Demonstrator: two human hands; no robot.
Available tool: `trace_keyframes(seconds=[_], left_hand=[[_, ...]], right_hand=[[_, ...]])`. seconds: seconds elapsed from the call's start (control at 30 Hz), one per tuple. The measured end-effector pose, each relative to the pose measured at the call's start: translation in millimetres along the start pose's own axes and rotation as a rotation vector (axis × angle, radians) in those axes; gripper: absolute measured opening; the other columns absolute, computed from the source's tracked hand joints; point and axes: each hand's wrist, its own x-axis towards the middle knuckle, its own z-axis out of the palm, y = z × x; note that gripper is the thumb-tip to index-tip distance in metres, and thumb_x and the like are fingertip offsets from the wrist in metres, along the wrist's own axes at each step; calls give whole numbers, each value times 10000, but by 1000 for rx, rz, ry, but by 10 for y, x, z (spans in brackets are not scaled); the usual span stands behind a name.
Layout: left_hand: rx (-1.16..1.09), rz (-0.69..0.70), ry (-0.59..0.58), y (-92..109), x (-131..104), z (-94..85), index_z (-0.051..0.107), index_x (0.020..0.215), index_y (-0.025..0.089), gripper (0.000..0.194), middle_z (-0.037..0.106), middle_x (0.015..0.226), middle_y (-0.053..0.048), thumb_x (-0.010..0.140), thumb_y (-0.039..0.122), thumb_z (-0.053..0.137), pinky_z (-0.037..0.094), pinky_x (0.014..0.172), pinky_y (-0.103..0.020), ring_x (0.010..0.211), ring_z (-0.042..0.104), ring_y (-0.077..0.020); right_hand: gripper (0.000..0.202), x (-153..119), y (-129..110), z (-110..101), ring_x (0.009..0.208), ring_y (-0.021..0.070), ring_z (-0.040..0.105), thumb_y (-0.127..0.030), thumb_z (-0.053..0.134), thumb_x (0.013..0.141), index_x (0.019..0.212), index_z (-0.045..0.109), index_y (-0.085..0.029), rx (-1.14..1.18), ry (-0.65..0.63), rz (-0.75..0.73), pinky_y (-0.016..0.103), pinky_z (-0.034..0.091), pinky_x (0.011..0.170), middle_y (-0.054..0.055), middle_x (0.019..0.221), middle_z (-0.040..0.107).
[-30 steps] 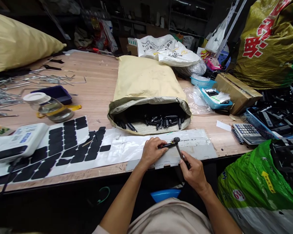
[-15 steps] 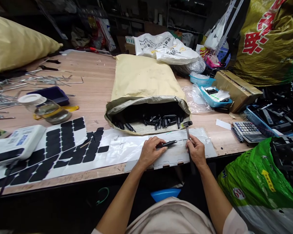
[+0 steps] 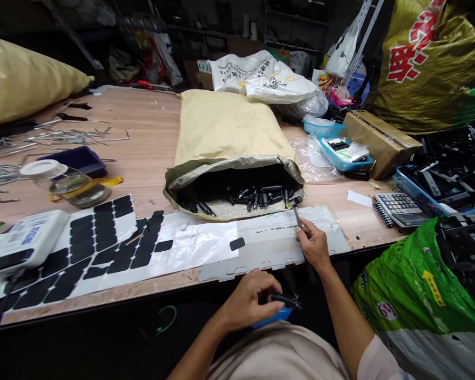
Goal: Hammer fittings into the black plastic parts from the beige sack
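Head view | left fingers pinching: left hand (image 3: 251,301) is holding black piece (image 3: 287,301) well before sack (image 3: 225,126) | right hand (image 3: 314,245) is gripping hammer (image 3: 296,215) near sack's mouth | firm pinching is probably preventing slips

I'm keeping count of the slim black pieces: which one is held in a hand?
The slim black piece in the grip of the left hand. The similar pieces lie loose inside the mouth of the open tan sack.
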Motion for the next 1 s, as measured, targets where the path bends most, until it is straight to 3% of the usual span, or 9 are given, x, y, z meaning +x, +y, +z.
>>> trace_keyframes(seconds=[0.1, 0.23, 0.4, 0.5, 0.63, 0.7, 0.87, 0.93, 1.0], left_hand=[[75, -44, -37, -44, -42, 160, 699, 809, 212, 104, 636, 673, 14, 769, 307, 697, 434, 696, -266, 651, 568, -139], [174, -234, -41, -340, 36, 318, 718, 921, 222, 174, 671, 712, 12, 796, 331, 666, 385, 581, -238, 624, 580, -143], [399, -505, 18, -680, 50, 474, 716, 1078, 198, 280, 741, 900, -85, 896, 356, 573, 452, 700, -309, 850, 685, -256], [326, -435, -94, -528, -1, 405, 688, 1219, 198, 403, 746, 902, -72, 848, 346, 642, 464, 719, -307, 853, 687, -253], [-8, -237, -296, -41, 72, 35, 740, 1127, 216, 386, 701, 755, 1, 835, 461, 678, 421, 602, -237, 665, 617, -162], [-47, -177, -152, 117, 242, -236, 747, 1070, 201, 379, 676, 737, 3, 855, 499, 653, 423, 606, -237, 660, 588, -151], [398, -155, 726, 8, 936, -924, 719, 976, 166, 311, 674, 955, -70, 931, 430, 561, 460, 785, -317, 864, 595, -206], [542, -238, 869, -118, 1190, -1104, 707, 959, 149, 282, 650, 980, -99, 937, 392, 565, 448, 842, -358, 938, 578, -240], [600, -317, 891, -221, 1374, -1206, 698, 915, 152, 234, 636, 953, -115, 906, 372, 621, 438, 837, -386, 955, 565, -269]], right_hand=[[428, 0, -23, -4, 565, 137, 530, -354, 577, 895, 1224, 705, -113, -13, 5, 0, 243, 461, 585, -24, 640, 585], [421, 5, -24, -2, 547, 135, 515, -364, 573, 896, 1209, 713, -119, -20, 4, -13, 241, 449, 570, -30, 624, 574], [413, 2, -2, 11, 537, 136, 509, -364, 573, 894, 1202, 717, -130, -28, 20, -30, 242, 451, 564, -31, 618, 565], [404, 0, -5, 13, 529, 130, 497, -355, 567, 896, 1198, 718, -133, -41, 21, -44, 240, 447, 561, -33, 614, 560], [406, 2, -18, 14, 504, 122, 445, -356, 554, 900, 1195, 719, -132, -65, 18, -52, 233, 419, 534, -49, 577, 495], [416, 3, -24, 15, 508, 122, 429, -360, 552, 901, 1200, 716, -122, -80, 20, -52, 231, 407, 524, -51, 571, 477], [433, 6, -29, 18, 520, 130, 442, -361, 546, 899, 1209, 709, -107, -76, 15, -46, 233, 404, 523, -41, 582, 495], [426, 8, -25, 22, 504, 127, 428, -357, 541, 897, 1199, 713, -110, -77, 15, -50, 236, 400, 521, -44, 573, 482], [418, 11, -22, 27, 501, 126, 431, -352, 542, 894, 1189, 717, -113, -74, 20, -51, 239, 408, 530, -39, 584, 496]])
